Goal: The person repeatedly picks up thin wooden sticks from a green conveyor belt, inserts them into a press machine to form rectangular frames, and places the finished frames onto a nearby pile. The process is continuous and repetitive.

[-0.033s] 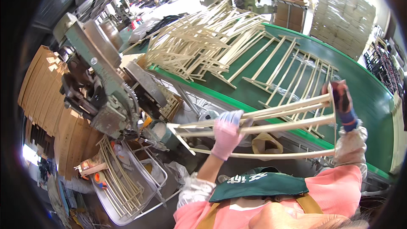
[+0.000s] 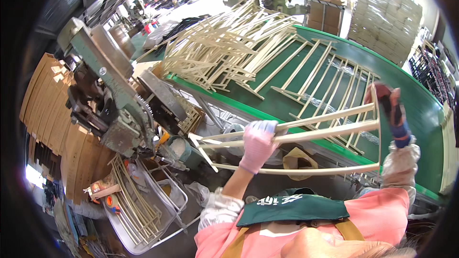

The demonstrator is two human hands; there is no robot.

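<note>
A long cream-coloured frame (image 2: pixel 330 132) of slender bars joined by crosspieces is held up level in front of my body. My left hand (image 2: pixel 259 145), in a pale pink and white glove, is closed round the upper bars near the middle. At the right end, my right hand (image 2: pixel 386 99), in a dark reddish glove, grips the upper corner by the end crosspiece; its fingers are partly hidden. The frame's left end (image 2: pixel 203 153) is free, close to the green-grey press machine (image 2: pixel 122 129). Beyond it, similar frames (image 2: pixel 330 81) lie in a row on the green conveyor belt (image 2: pixel 406 114).
A tangled heap of cream frames (image 2: pixel 215 48) covers the belt's far left part. At lower left, a white tub (image 2: pixel 131 243) holds curved bars and an orange tape roll (image 2: pixel 112 201). Stacked cardboard (image 2: pixel 48 110) stands behind the press. A wrapped pallet stack (image 2: pixel 382 19) is at the far right.
My right hand and forearm have shifted slightly right. My left hand has moved a little, and the frame has tilted slightly; both hands stay on it.
</note>
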